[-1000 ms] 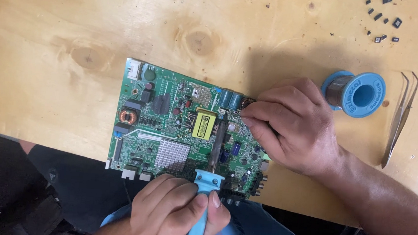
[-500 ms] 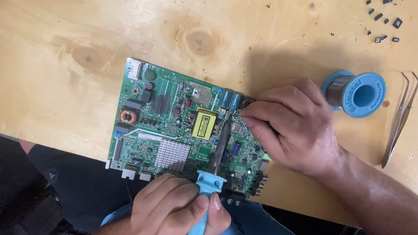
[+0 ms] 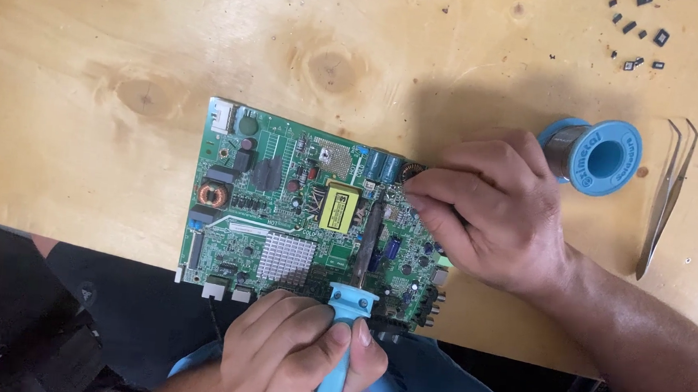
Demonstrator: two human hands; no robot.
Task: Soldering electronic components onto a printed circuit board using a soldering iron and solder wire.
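Observation:
A green circuit board (image 3: 283,208) with a silver heat sink and a yellow transformer lies at the near edge of a wooden table (image 3: 115,32). My left hand (image 3: 297,356) grips the blue handle of a soldering iron (image 3: 350,304). Its dark shaft reaches up over the board, and the tip sits just right of the yellow part. My right hand (image 3: 495,214) rests on the board's right side. Its fingertips are bunched by the blue capacitors at the top edge. Whether they pinch something thin, I cannot tell.
A blue spool of solder wire (image 3: 601,156) stands just right of my right hand. Metal tweezers (image 3: 668,194) lie further right. Several small black parts (image 3: 638,36) are scattered at the top right. Dark fabric (image 3: 13,312) lies below the table edge at left.

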